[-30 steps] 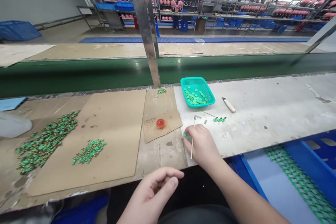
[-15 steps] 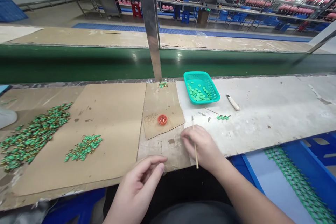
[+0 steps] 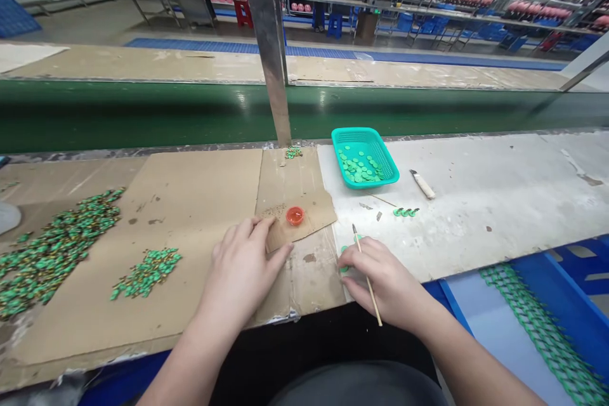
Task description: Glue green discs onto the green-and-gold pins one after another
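My left hand (image 3: pixel 242 269) rests on a cardboard piece (image 3: pixel 304 203), its fingertips just below a small orange-red cup (image 3: pixel 295 216), and holds nothing. My right hand (image 3: pixel 387 282) grips a thin wooden stick (image 3: pixel 375 311) whose tip points up and away from me. Small green pieces (image 3: pixel 343 260) peek out beside its fingers, partly hidden. A teal plastic basket (image 3: pixel 352 139) of green discs stands beyond that hand. Several green pieces (image 3: pixel 405 212) lie in a short row on the grey bench top (image 3: pixel 490 216).
Two heaps of green and gold pieces (image 3: pixel 57 254) lie on cardboard to the left. A knife with a pale handle (image 3: pixel 422 184) lies right of the basket. A steel post (image 3: pixel 269 44) rises behind the bench. Blue crate (image 3: pixel 537 323) with green strips sits low right.
My left hand has moved forward from the bench's near edge onto the cardboard near the cup. The stick in my right hand now leans the other way, and the view has tilted slightly.
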`<state>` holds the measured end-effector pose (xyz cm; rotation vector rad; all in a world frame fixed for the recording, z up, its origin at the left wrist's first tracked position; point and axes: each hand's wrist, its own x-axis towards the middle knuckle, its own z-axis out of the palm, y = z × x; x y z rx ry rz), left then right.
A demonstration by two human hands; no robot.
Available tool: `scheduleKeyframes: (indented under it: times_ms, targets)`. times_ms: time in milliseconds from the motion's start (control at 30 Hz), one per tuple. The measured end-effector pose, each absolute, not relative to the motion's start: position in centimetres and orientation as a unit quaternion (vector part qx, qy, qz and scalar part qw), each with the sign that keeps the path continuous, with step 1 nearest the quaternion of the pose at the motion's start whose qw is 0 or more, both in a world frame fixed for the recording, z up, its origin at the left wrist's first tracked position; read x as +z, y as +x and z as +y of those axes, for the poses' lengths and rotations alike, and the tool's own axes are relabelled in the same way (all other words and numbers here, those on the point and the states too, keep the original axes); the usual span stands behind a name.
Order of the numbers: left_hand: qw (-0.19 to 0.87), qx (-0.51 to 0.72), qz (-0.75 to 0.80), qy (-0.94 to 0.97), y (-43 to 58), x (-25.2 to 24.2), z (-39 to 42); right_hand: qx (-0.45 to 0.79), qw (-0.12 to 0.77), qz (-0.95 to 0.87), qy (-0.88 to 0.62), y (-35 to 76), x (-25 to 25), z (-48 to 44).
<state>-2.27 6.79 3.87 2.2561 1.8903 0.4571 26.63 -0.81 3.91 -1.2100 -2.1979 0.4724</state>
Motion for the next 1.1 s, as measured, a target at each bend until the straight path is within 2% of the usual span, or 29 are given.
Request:
scheduleKeyframes:
  times_ms: [167,433,667,767,900,1100]
  targets:
    - [0.096,0.183,0.614,0.762,-2.7,3.5,7.0,0.174,0.299,-0.817,-0.461,27.2,3.3,-0.8]
    - [0.123,0.336,0.543,0.76,-3.1,2.9,2.8,0.176,0.333,-0.804,-0.461,24.5,1.9,0.2]
    - [0.148,0.334,0.426,0.827,-0.4,2.2,1.4,0.191,0.428,-0.75,-0.467,24.5,3.7,0.6]
    - [0.119,0.311,0.429,0.84,0.9,1.9,2.2,0.212,0.478,-0.693,-0.496,25.3,4.7,0.6]
    - [0.099,0.291,0.441,0.843,2.0,1.5,3.1,0.25,0.498,-0.63,-0.541,24.9,5.2,1.6]
    - [0.109,0.341,0.434,0.826,1.6,1.8,2.1,0.323,0.545,-0.556,-0.539,22.5,6.6,5.3]
